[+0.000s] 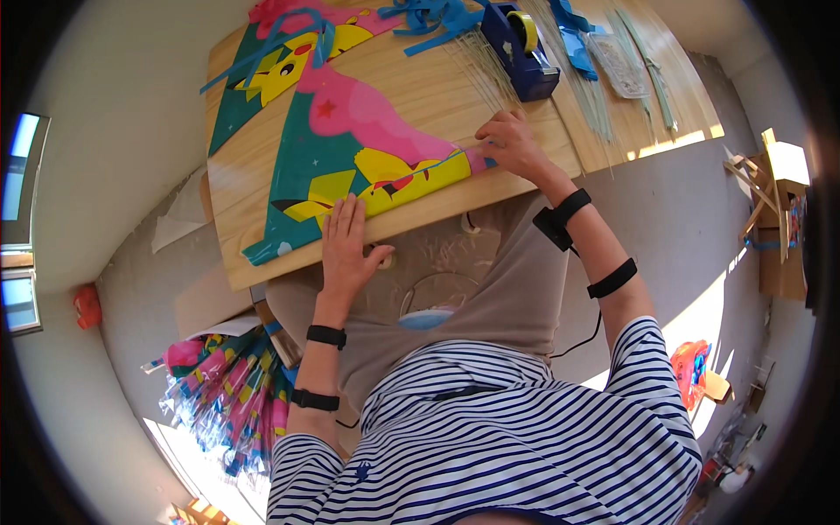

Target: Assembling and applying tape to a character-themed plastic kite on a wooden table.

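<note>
A kite sail [328, 149], printed in green, pink and yellow with a cartoon figure, lies along the near edge of the wooden table. My left hand [347, 249] rests on its yellow lower edge, fingers stretched flat and thumb out over the table's edge. At the sail's narrow right end, my right hand [518, 150] is closed with bent fingers; what the fingertips pinch is too small to make out. A small blue bit shows beneath that hand. From there a thin bluish line runs left across the yellow print.
Beyond lies a second printed sail [271, 83] with blue ribbons [437, 19]. A blue tape dispenser [522, 54] stands past my right hand, beside thin rods [604, 118] and a clear plastic bag [619, 66]. Bundled printed sails [223, 394] sit low at my left.
</note>
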A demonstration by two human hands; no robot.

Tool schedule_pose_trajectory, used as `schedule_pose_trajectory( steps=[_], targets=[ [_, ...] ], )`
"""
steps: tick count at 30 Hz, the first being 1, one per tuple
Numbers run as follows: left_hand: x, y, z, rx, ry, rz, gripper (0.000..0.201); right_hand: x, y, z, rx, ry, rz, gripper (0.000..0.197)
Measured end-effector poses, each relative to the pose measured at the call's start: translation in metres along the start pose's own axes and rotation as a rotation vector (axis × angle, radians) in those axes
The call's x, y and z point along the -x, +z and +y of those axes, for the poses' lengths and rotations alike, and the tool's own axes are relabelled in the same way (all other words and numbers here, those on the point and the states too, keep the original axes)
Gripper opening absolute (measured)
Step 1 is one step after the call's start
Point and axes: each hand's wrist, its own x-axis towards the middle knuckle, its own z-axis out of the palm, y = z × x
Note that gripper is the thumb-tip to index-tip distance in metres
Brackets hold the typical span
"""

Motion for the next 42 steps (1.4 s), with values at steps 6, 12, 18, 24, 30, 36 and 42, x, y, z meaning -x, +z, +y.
schedule_pose_trajectory(
  steps=[6, 12, 18, 24, 30, 36, 42],
  targets=[
    [-0.003, -0.005, 0.002, 0.023, -0.002, 0.004, 0.093, -0.005, 0.012, 0.003, -0.044, 0.067, -0.018, 0.005],
    [-0.006, -0.007, 0.002, 0.041, 0.000, 0.037, 0.088, -0.005, 0.026, 0.002, 0.026, 0.098, 0.021, 0.006],
    [-0.011, -0.004, 0.000, 0.050, -0.009, 0.080, 0.081, 0.000, 0.032, -0.004, 0.242, 0.006, 0.077, 0.004],
    [-0.011, 0.003, 0.004, -0.008, -0.017, 0.105, 0.080, 0.007, 0.031, -0.013, 0.382, -0.037, 0.117, 0.003],
    [-0.008, 0.010, 0.004, -0.058, -0.026, 0.128, 0.080, 0.009, 0.026, -0.048, 0.542, -0.019, 0.126, 0.022],
    [-0.009, 0.011, 0.006, -0.064, -0.039, 0.120, 0.085, 0.032, 0.074, -0.140, 0.255, -0.292, -0.105, 0.072],
    [0.007, -0.001, -0.011, -0.004, -0.001, 0.042, 0.090, 0.036, 0.112, -0.150, 0.198, -0.279, -0.257, 0.090]
  ],
)
